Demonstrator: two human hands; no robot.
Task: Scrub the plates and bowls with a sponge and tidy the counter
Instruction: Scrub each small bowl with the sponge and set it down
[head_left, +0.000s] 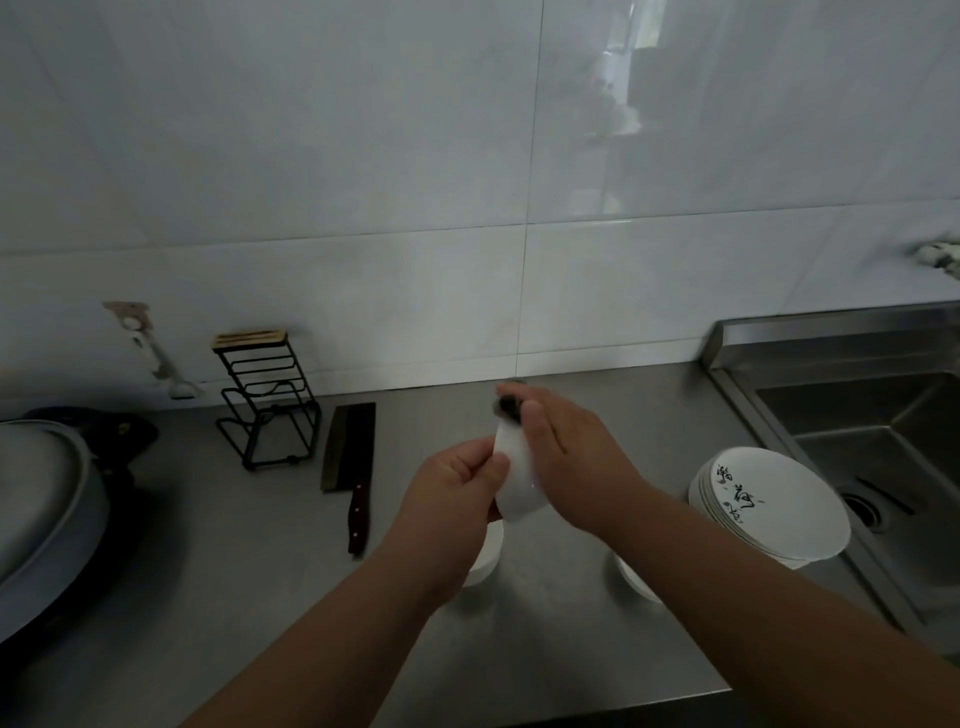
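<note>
My left hand (457, 480) pinches the rim of a small white bowl (519, 480) and holds it on edge above the steel counter (291, 597). My right hand (566, 452) presses a dark sponge (508, 405) against the bowl's top edge, fingers curled over it. Two more white bowls stand on the counter under my arms, one (485, 558) below the left wrist, the other (636, 579) below the right forearm. A stack of white plates (774, 504) with black brush writing sits to the right, beside the sink (857, 415).
A cleaver (349, 452) with a dark red handle lies flat on the counter to the left. Behind it stands a black wire rack (267, 400) with a wooden top. A large pot lid (41, 493) fills the far left. The sink drain (862, 512) lies right of the plates.
</note>
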